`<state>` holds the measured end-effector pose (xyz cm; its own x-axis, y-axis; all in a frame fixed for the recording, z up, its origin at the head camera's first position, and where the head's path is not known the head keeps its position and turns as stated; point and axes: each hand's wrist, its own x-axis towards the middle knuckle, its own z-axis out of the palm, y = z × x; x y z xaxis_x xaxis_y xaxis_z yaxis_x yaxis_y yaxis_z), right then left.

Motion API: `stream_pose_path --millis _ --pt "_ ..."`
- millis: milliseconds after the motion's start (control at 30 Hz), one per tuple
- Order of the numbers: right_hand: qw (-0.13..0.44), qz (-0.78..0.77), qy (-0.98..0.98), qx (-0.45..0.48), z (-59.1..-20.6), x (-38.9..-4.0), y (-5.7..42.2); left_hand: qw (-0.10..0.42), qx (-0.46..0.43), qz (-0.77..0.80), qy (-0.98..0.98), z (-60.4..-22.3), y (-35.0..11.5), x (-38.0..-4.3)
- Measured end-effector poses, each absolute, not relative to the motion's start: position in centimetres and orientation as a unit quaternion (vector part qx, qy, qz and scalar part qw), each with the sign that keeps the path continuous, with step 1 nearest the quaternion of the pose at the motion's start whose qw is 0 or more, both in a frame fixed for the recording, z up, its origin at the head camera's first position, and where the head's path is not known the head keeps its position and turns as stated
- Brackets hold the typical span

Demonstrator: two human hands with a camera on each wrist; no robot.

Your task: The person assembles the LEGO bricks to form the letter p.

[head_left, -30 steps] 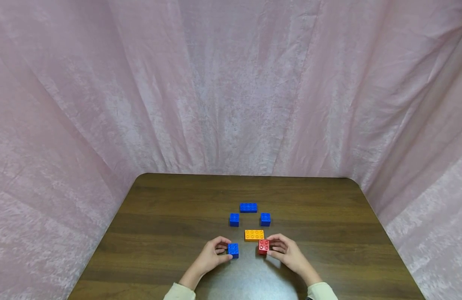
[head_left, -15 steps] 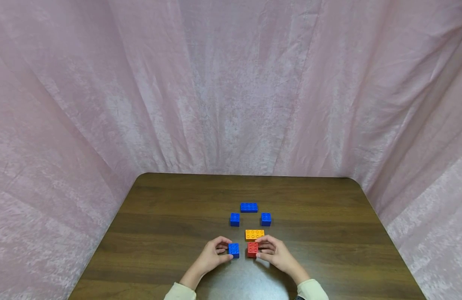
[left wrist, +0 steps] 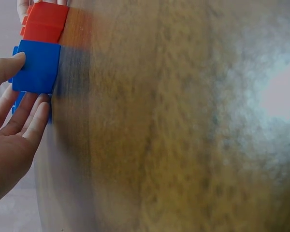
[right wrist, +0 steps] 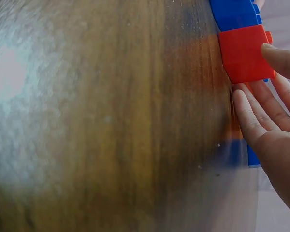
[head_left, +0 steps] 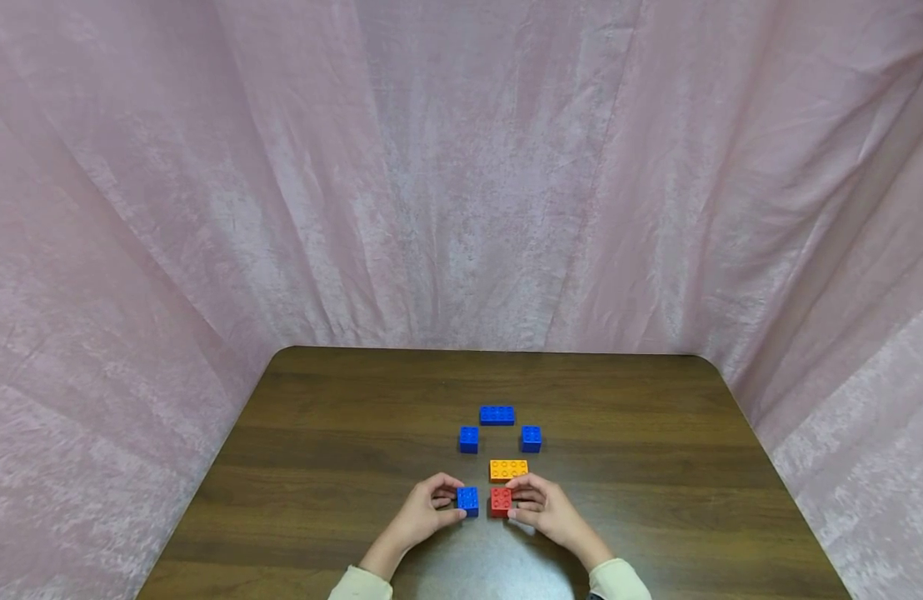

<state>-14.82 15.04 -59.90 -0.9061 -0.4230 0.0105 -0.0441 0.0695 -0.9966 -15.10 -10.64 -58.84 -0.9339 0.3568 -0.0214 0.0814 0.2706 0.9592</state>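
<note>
Head: the left hand [head_left: 422,505] pinches the near blue brick [head_left: 467,499] on the worktop [head_left: 341,433]; the right hand [head_left: 549,505] pinches the red brick [head_left: 501,500] just right of it, nearer than the yellow brick [head_left: 509,469].

Left wrist: blue's hold should stay steady.

Right wrist: keep red level, fingers clear of the facing sides.
</note>
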Motion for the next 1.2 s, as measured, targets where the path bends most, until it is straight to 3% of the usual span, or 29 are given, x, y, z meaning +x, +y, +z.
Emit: stream_pose_path --millis 167,567,1200 --pt "0.138 -0.657 0.722 -0.167 -59.9 -14.8 15.1 0.12 0.137 0.595 0.783 -57.2 -10.6 -14.7" --pt "0.118 -0.643 0.734 -0.182 -59.8 -14.7 15.1 0.104 0.129 0.59 0.79 -59.8 -11.2 -16.1" --pt "0.106 -0.635 0.742 -0.187 -60.1 -14.7 14.9 0.081 0.138 0.628 0.761 -57.4 -9.3 -16.5"
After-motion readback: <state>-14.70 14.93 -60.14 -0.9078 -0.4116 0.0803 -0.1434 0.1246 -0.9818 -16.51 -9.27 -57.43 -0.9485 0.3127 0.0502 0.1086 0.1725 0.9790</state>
